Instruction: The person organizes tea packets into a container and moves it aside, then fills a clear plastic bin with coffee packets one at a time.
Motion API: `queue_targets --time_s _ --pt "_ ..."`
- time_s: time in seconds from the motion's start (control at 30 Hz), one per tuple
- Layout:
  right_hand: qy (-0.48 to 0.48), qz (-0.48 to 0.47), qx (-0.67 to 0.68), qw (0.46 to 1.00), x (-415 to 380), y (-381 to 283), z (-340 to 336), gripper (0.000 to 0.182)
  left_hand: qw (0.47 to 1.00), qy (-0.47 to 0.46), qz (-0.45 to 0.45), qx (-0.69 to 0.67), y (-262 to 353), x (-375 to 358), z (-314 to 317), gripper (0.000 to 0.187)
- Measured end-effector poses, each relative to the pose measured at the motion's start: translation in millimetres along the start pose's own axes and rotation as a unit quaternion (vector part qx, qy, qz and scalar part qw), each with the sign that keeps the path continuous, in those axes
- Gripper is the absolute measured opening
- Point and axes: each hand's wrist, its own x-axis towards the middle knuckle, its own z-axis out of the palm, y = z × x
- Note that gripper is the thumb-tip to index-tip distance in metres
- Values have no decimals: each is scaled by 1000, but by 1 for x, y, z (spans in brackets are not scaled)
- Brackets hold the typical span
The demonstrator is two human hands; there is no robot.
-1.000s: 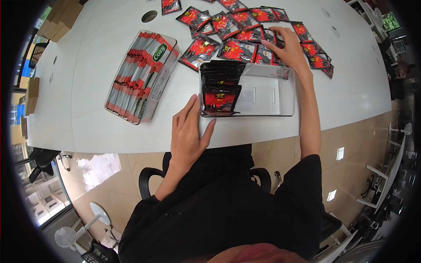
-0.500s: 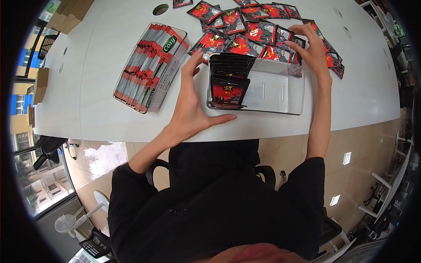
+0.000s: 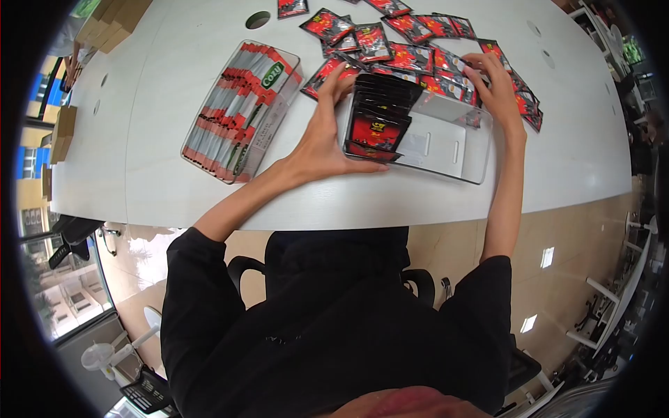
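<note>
My left hand (image 3: pixel 320 143) is wrapped round the left end of a clear plastic box (image 3: pixel 474 157), its thumb along the near side. Black and red sachets (image 3: pixel 380 129) stand in a row in the left part of this box, which sits slightly turned on the table; its right part shows the bare bottom. My right hand (image 3: pixel 493 90) is beyond the box's far right corner, with thumb and fingers bent close together over the loose red and black sachets (image 3: pixel 411 57). What its fingertips hold, if anything, is too small to make out.
Left of my left hand stands another clear box full of red and white sticks (image 3: pixel 233 115) with a green Cozy label. A round hole (image 3: pixel 258 20) is in the white table (image 3: pixel 157 139). Cardboard boxes (image 3: pixel 115 24) are at the far left, where part of another person shows.
My left hand has closed on the box end, and the box has turned and shifted slightly right. The fingers of my right hand have drawn in a little.
</note>
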Motion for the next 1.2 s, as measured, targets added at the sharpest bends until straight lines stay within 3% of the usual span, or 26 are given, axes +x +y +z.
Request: queue_targets --time_s 0.1,0.13,0.17,0.23,0.27,0.4,0.57,0.67,0.8,0.97,1.2 --pt "6 27 15 1000 -1 1 2 23 1000 5 -1 -18 -7 -2 -2 155" --pt "3 40 20 999 0 2 3 34 1000 2 0 -21 -9 -2 -2 155" --pt "1 36 19 999 -2 2 5 34 1000 -2 3 -27 -10 -2 -3 155" --pt "27 35 -61 997 -5 -14 3 56 999 4 1 -32 -10 -2 -6 155" --pt "11 72 -58 996 -7 -2 3 79 1000 4 6 -30 -10 -4 -8 155" --pt "-23 94 -18 995 -14 -13 1 91 1000 -4 22 -12 -13 -5 -22 153" --pt "-20 108 17 994 -22 -11 0 79 999 -13 24 19 -15 0 -29 150" --pt "42 89 24 995 -26 -7 -4 62 999 -7 5 31 -16 1 -28 148" --pt "122 65 14 990 -27 -7 -16 54 996 26 -30 84 -15 2 -22 143" --pt "199 96 -19 975 -32 -2 -21 52 994 53 -46 80 -17 6 -15 142" --pt "302 82 54 948 -31 9 -18 53 993 77 -63 66 -21 4 -11 140"
